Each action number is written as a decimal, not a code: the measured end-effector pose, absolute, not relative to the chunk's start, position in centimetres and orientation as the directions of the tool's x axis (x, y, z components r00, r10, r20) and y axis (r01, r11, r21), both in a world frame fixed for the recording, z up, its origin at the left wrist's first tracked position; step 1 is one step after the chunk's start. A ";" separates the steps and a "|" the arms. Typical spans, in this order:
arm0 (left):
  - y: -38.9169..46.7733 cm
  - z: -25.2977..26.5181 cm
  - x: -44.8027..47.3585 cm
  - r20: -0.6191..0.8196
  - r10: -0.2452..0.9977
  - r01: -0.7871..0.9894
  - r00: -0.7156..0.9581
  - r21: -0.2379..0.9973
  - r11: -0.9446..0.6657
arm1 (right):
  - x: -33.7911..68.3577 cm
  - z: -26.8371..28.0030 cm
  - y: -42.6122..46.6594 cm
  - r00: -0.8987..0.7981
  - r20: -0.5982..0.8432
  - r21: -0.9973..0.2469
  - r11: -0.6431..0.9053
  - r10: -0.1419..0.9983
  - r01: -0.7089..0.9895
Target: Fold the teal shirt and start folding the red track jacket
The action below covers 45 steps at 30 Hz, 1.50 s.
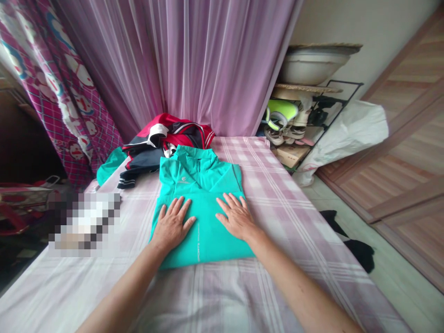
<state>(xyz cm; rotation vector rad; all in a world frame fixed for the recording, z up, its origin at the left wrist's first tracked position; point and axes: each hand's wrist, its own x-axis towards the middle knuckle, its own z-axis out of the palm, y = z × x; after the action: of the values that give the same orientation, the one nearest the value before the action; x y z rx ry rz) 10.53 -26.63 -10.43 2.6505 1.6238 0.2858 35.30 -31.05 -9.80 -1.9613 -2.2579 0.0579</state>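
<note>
A teal jacket [204, 236] lies folded on the plaid bed sheet [284, 231], its collar at the far end and its lower part turned up over the front. My left hand [172, 224] rests flat on the left side of the folded part, fingers spread. On the right side of the same part, my right hand [236, 216] also lies flat with its fingers apart. Neither hand grips the cloth. A small pale logo shows on the chest, and a thin line of print runs down between my hands.
Behind the jacket sits a heap of red, navy and white clothes [173, 132], with another teal garment [111, 164] at its left. Purple curtains [208, 60] hang at the back. At the right stand a shoe rack [326, 127] and a white plastic bag [350, 134]. A blurred-out patch lies left.
</note>
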 end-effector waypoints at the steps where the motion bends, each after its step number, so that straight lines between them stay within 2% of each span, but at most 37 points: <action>1: -26.4 -10.6 10.0 0.146 0.887 0.883 0.439 0.113 -0.455 | 35.2 -9.8 -31.1 -0.137 0.095 -0.129 0.148 0.986 0.981; 10: -26.0 -11.7 8.6 0.190 0.875 0.867 0.445 0.152 -0.474 | 38.4 -11.6 -31.8 -0.186 0.176 -0.152 0.213 0.967 0.965; 19: -26.0 -12.1 8.5 0.199 0.861 0.832 0.468 0.231 -0.505 | 41.3 -14.8 -31.7 -0.204 0.319 -0.343 0.313 0.926 0.886; 25: -25.0 -12.1 5.4 0.269 0.776 0.668 0.571 0.398 -0.629 | 42.7 -14.2 -32.2 -0.201 0.367 -0.462 0.365 0.908 0.809; 29: -25.1 -11.2 2.9 0.299 0.762 0.601 0.575 0.479 -0.640 | 43.7 -13.0 -33.6 -0.156 0.296 -0.591 0.310 0.942 0.745; 34: -25.5 -9.9 1.2 0.294 0.711 0.567 0.639 0.445 -0.694 | 44.3 -11.4 -34.9 -0.169 0.155 -0.671 0.229 0.973 0.705; 40: -25.7 -7.6 -0.9 0.106 0.600 0.494 0.793 0.465 -0.735 | 45.4 -9.8 -36.7 -0.309 0.052 -0.652 0.267 0.950 0.710; 45: -26.7 -6.5 -2.4 -0.086 0.538 0.524 0.839 0.396 -0.754 | 46.8 -9.7 -38.5 -0.401 -0.065 -0.561 0.299 0.914 0.772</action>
<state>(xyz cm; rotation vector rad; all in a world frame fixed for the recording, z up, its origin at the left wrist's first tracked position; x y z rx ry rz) -2.41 -26.73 -6.54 2.6084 0.7900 0.0460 46.78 -38.48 -9.72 -1.5367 -2.3028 0.7614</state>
